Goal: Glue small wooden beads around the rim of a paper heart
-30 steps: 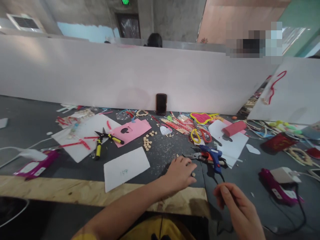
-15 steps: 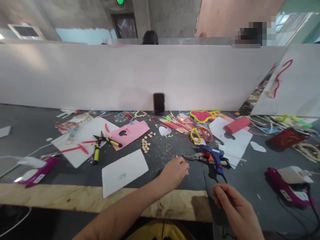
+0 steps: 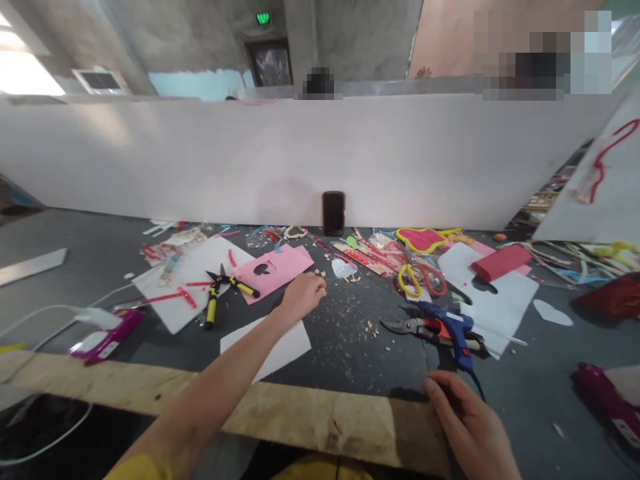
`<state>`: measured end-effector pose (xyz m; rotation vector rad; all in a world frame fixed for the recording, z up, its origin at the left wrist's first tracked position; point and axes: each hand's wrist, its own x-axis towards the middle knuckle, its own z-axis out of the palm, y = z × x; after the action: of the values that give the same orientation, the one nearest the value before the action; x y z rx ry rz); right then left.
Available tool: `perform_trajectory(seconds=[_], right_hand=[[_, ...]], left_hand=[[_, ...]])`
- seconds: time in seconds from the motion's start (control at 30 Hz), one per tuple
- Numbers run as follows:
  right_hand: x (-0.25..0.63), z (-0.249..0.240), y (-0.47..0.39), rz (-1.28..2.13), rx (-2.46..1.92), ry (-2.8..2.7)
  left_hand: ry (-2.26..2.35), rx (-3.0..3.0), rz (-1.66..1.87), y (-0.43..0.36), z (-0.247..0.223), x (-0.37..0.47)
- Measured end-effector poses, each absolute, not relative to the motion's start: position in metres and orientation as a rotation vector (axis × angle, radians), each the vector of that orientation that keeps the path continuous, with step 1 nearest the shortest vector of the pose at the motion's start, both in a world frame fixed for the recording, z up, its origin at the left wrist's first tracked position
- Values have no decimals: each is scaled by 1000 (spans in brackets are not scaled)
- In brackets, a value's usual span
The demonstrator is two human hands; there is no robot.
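Note:
My left hand [image 3: 304,295] is over the small pale wooden pieces [image 3: 320,272] beside the pink paper [image 3: 274,275]. Its fingers curl downward and hide whatever is between them. A few loose pale pieces [image 3: 370,327] lie by the pruning shears [image 3: 407,325]. Near the front of the table, my right hand [image 3: 465,417] is closed, with the thumb against the curled fingers. I cannot make out anything in it. A blue hot glue gun [image 3: 453,327] lies on the pruning shears just beyond this hand. My left forearm partly covers a white card [image 3: 283,353].
Yellow-handled pliers [image 3: 215,297] lie left of the pink paper. Scissors [image 3: 411,280], a red roll [image 3: 501,262] and white paper are at the right. A phone [image 3: 333,213] leans on the white partition [image 3: 225,160]. Purple power strips [image 3: 107,335] lie at both sides.
My left hand has moved left and away from me, from near the pruning shears to the pale pieces. Loose pieces by the shears are now uncovered. My right hand has barely moved; the view has shifted.

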<state>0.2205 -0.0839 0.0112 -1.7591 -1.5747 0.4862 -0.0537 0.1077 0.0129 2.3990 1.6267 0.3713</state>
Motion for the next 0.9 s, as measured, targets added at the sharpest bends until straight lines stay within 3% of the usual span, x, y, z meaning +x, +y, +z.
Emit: perform_trajectory(seconds=[0.2,0.37,0.6,0.9], right_hand=[[215,12,-79,484,-1739,-1649],[210,9,-79,530,-1718,-1652],[183,15,-79,763,-1524,-1747],[193,6,-81,602,-1628,-1718]], left_hand=[[1568,2416,343,117,11,-53],[1497,2435,400,77,27,-33],[680,2290,384,-7,23,16],[1214,2467,284,26,12,-11]])
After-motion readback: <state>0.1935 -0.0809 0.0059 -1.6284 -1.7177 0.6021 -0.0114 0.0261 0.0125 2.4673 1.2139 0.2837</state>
